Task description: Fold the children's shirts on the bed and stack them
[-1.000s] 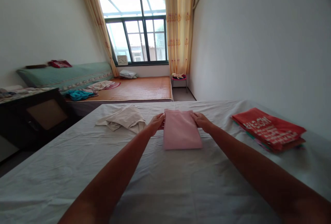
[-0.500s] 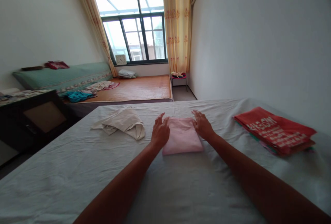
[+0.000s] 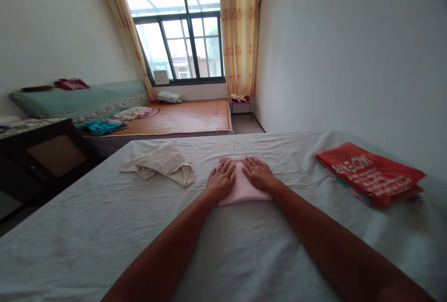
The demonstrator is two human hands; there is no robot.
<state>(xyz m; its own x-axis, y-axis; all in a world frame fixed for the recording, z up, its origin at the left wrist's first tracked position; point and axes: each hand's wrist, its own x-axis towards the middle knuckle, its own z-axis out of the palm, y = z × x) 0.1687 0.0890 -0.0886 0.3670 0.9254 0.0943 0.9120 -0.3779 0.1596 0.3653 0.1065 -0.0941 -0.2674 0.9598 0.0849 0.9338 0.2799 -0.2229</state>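
A folded pink cloth (image 3: 240, 185) lies in the middle of a bed covered with a white sheet (image 3: 244, 246). My left hand (image 3: 220, 180) rests flat on the cloth's left half, fingers stretched out. My right hand (image 3: 257, 173) lies flat on its right half, fingers spread, close beside the left one. Both hands cover most of the cloth and hold nothing.
A crumpled cream cloth (image 3: 162, 164) lies to the left on the sheet. A stack of folded red printed cloths (image 3: 370, 172) sits at the right by the wall. Beyond are a second bed with a woven mat (image 3: 185, 116), a dark cabinet (image 3: 42, 153) and a window.
My hands let go of the pink cloth's far corners, drew back and came together, and lie flat on top of it. The cloth looks shorter, folded once more.
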